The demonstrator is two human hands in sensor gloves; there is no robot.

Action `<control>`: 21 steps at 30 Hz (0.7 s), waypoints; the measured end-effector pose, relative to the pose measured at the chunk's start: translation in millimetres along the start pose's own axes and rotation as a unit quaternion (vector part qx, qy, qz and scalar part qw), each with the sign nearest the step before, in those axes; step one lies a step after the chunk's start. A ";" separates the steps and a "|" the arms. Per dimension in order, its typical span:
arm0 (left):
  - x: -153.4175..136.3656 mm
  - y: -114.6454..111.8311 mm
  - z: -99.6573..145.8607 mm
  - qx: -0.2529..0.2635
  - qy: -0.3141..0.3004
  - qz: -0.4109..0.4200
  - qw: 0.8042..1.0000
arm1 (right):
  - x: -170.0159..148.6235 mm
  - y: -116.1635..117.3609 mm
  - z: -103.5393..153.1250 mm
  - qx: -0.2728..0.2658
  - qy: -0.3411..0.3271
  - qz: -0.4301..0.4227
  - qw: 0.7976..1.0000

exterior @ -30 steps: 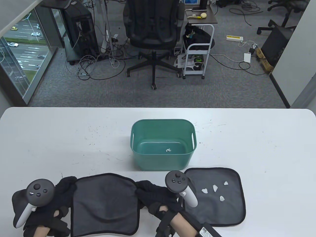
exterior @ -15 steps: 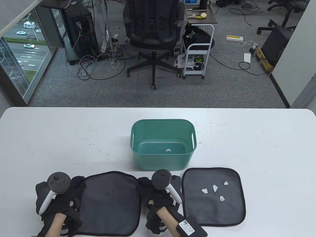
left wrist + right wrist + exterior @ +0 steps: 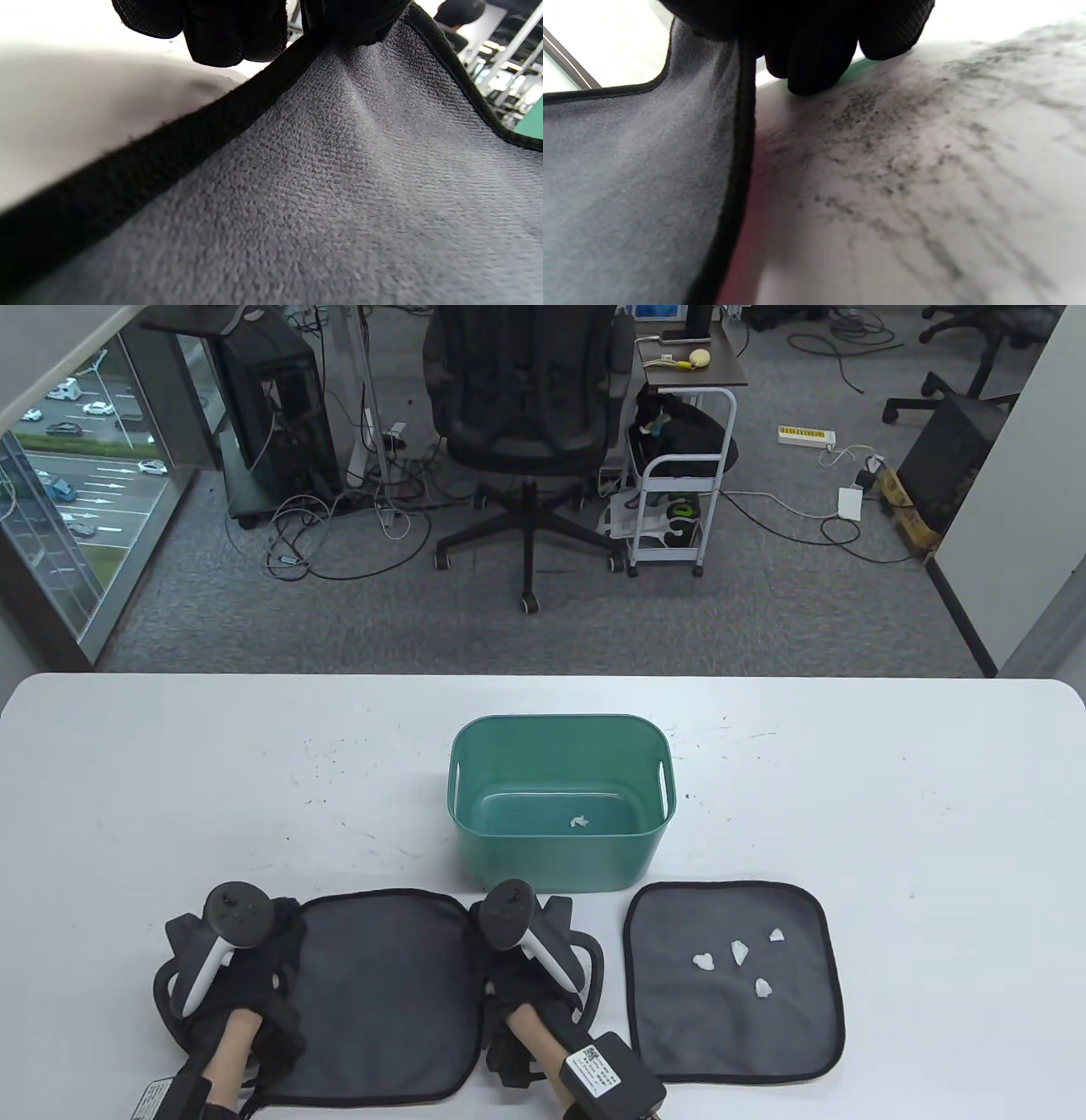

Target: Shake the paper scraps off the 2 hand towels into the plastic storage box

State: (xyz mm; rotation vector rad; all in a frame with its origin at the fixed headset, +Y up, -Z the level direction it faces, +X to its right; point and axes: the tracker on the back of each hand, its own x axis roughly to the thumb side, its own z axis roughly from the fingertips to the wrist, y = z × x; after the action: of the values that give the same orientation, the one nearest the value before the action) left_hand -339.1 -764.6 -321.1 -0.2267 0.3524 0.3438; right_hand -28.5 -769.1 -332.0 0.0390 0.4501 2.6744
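A grey hand towel with black trim point(image 3: 386, 993) lies spread on the white table point(image 3: 891, 814), just in front of the green plastic storage box point(image 3: 562, 848). My left hand point(image 3: 288, 925) pinches its far left corner, where the left wrist view shows curled fingers point(image 3: 237, 29) on the towel's edge point(image 3: 339, 190). My right hand point(image 3: 485, 929) pinches the far right corner, its fingers point(image 3: 818, 55) curled over the hem point(image 3: 740, 127). No scraps show on this towel. A second towel point(image 3: 764, 1035) lies flat to the right with several white paper scraps point(image 3: 738, 952). One scrap point(image 3: 579, 820) lies inside the box.
The box stands mid-table, a hand's width beyond both towels. Bare table stretches to the left, right and beyond the box. An office chair point(image 3: 526, 415) and a small cart point(image 3: 679, 483) stand on the floor past the table's far edge.
Both hands have moved away from the person towards the box and closer together, still holding the left towel. The towel, sagging between them before, now lies flatter on the table.
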 end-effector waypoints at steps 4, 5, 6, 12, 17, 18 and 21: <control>2.2 -5.5 -5.0 -0.004 0.009 -0.006 1.000 | -3.2 1.4 -3.5 0.001 0.014 -0.001 1.000; 2.5 -6.0 -5.4 -0.003 0.011 -0.009 1.000 | -4.2 1.3 -3.8 -0.001 0.015 -0.003 1.000; 2.8 -6.9 -6.1 -0.003 0.012 -0.015 1.000 | -5.3 1.3 -3.8 -0.001 0.015 -0.007 1.000; -1.1 -5.2 -5.2 -0.007 0.015 -0.001 1.000 | -9.1 -0.4 -2.5 0.004 0.014 -0.023 1.000; -10.6 2.4 -2.7 -0.010 0.017 0.019 1.000 | -13.5 -3.5 -1.4 0.023 0.009 -0.054 0.998; -12.5 4.7 -1.6 -0.010 0.016 0.024 1.000 | -14.6 -4.3 -1.2 0.027 0.005 -0.059 0.998; -15.4 16.3 5.6 0.002 0.006 0.044 0.999 | -20.3 -7.1 1.5 0.035 -0.019 -0.087 0.995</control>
State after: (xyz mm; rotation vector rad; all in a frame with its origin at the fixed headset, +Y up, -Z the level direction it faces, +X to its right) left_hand -357.0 -752.6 -312.7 -0.2094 0.3765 0.4281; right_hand -7.0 -771.0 -332.0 0.0678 0.5114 2.4834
